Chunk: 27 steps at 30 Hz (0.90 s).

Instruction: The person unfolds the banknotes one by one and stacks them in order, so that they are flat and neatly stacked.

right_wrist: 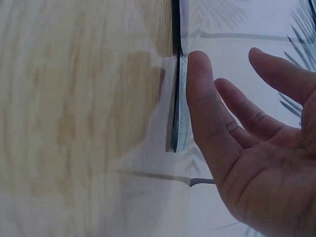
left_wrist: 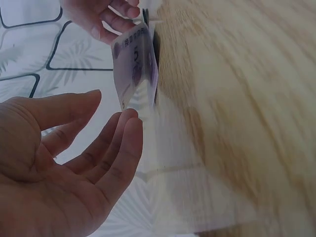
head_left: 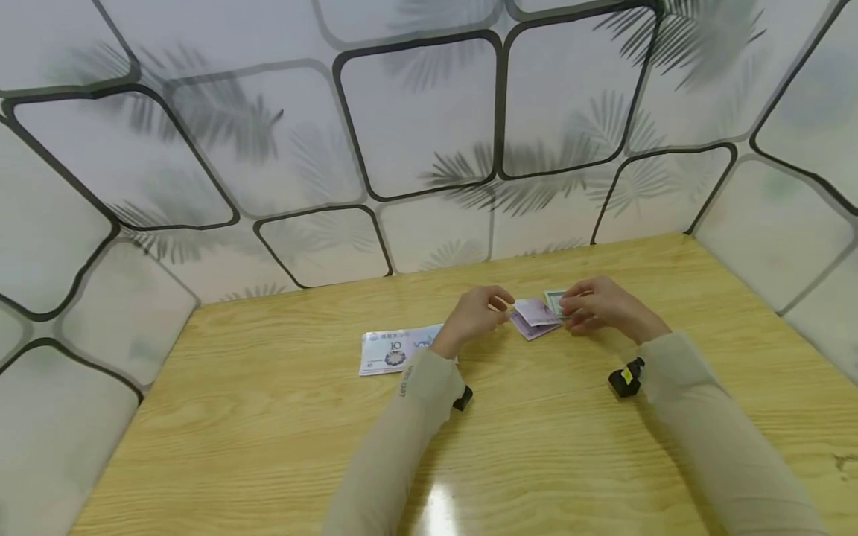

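A purple paper note [head_left: 536, 313] marked with a 5 stands half folded on the table, its upper flap raised. In the left wrist view the same purple note [left_wrist: 133, 64] has its lower corner right at the fingertips of my left hand [head_left: 474, 316], whose thumb and fingers are apart. Under and behind it lies a greenish note [head_left: 553, 300], seen edge-on as a thin stack [right_wrist: 181, 113] in the right wrist view. My right hand [head_left: 608, 307] is beside this stack, one finger along its side and the thumb spread away.
Left of my left forearm lies a pile of pale blue-purple notes [head_left: 395, 351] marked 10, partly covered by that wrist. The wooden table [head_left: 268, 432] ends at a patterned cloth wall [head_left: 429, 119] behind and on both sides.
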Motion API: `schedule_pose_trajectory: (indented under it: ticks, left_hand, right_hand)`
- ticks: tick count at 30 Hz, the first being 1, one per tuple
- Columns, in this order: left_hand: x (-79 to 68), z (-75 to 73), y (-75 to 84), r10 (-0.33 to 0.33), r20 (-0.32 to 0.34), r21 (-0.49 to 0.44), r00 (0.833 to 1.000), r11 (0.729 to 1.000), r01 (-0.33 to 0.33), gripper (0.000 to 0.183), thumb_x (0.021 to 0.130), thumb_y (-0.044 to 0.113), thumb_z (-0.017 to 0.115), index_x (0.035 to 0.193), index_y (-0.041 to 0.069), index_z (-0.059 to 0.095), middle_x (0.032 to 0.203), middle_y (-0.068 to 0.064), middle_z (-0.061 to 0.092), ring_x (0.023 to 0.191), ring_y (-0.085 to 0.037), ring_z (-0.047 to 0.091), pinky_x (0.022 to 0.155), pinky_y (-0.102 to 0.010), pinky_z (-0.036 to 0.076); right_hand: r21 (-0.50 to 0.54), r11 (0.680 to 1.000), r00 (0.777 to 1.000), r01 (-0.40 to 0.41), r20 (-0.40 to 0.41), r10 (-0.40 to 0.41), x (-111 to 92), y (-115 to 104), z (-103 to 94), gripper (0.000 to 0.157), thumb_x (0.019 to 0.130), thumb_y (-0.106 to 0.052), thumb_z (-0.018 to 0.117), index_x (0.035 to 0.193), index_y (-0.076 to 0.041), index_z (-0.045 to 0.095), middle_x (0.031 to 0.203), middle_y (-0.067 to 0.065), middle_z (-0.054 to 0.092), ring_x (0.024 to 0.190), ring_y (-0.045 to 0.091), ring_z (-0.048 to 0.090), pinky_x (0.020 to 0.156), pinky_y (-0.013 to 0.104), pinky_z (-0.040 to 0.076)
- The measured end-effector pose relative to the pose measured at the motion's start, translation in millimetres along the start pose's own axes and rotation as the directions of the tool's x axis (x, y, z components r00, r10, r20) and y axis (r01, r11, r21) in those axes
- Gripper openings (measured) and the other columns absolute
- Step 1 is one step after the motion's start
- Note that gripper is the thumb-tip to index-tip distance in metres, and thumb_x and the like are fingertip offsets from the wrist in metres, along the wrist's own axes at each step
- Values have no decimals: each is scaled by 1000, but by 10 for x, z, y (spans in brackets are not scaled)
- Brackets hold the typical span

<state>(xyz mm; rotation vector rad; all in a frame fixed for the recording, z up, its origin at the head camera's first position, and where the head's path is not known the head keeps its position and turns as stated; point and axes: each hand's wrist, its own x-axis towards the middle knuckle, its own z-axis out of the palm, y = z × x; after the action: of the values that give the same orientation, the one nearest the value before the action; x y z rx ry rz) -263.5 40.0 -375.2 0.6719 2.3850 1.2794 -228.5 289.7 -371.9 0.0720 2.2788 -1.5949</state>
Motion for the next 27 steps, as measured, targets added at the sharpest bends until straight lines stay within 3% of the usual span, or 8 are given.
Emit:
schedule_pose_trajectory:
  ticks: [9, 12, 14, 15, 18, 21, 25, 27]
  left_hand:
    - [88, 23, 15, 31, 9, 124, 999, 992, -32, 31, 96, -6, 62, 125, 3, 67, 129, -20, 63, 113, -32, 64, 78, -30, 56]
    - [113, 42, 20, 54, 2, 170, 999, 984, -54, 37, 94, -8, 64, 128, 4, 68, 131, -20, 63, 94, -23, 69, 67, -23, 53]
    - [127, 63, 33, 66, -1, 220, 998, 973, -64, 40, 92, -9, 64, 129, 6, 68, 126, -20, 65, 72, -15, 62, 57, -21, 45]
    - [137, 80, 41, 76, -3, 261, 997, 963, -72, 41, 92, -10, 65, 129, 8, 69, 127, -19, 65, 74, -13, 61, 60, -19, 45]
    - [164, 139, 58, 103, 21, 393, 994, 914, -103, 42, 92, -8, 64, 128, 11, 71, 134, -16, 63, 94, -18, 64, 80, -22, 52]
    - [179, 192, 69, 150, 66, 536, 986, 829, -162, 38, 94, -4, 65, 126, 14, 73, 144, -13, 56, 133, -29, 51, 110, -35, 42]
    - [185, 215, 86, 197, 93, 666, 976, 716, -208, 29, 97, 7, 69, 122, 19, 75, 140, -5, 61, 129, -28, 54, 109, -43, 43]
    - [188, 206, 100, 224, 77, 708, 972, 673, -212, 23, 98, 15, 69, 120, 21, 76, 134, 0, 65, 123, -25, 57, 105, -44, 47]
  right_hand:
    - [46, 999, 1000, -3, 5, 2, 29, 18, -3, 38, 103, -6, 57, 129, 20, 46, 92, 9, 69, 75, 15, 68, 72, 32, 61]
    - [47, 999, 1000, -26, 0, 26, 36, 15, 11, 40, 103, -4, 57, 132, 20, 45, 91, 9, 70, 74, 15, 68, 72, 32, 61]
    - [40, 998, 999, -42, -6, 42, 41, 11, 24, 40, 103, -5, 56, 132, 20, 44, 90, 9, 70, 74, 15, 68, 71, 32, 61]
    - [32, 998, 999, -44, -9, 45, 39, 10, 25, 40, 103, -5, 56, 133, 19, 45, 90, 9, 70, 74, 15, 68, 71, 32, 61]
    - [33, 998, 999, -44, -12, 45, 43, 15, 26, 40, 103, -5, 56, 132, 19, 45, 91, 10, 70, 74, 15, 68, 71, 32, 61]
    - [34, 998, 999, -43, -8, 44, 52, 32, 34, 39, 103, -6, 55, 132, 20, 45, 93, 12, 70, 74, 16, 68, 71, 33, 61]
    - [41, 998, 999, -43, -2, 43, 59, 41, 43, 41, 104, -8, 55, 133, 19, 44, 97, 14, 69, 75, 16, 68, 72, 33, 61]
    - [46, 998, 999, -34, 0, 34, 55, 31, 41, 41, 104, -7, 55, 133, 19, 44, 99, 16, 70, 76, 16, 69, 72, 33, 61]
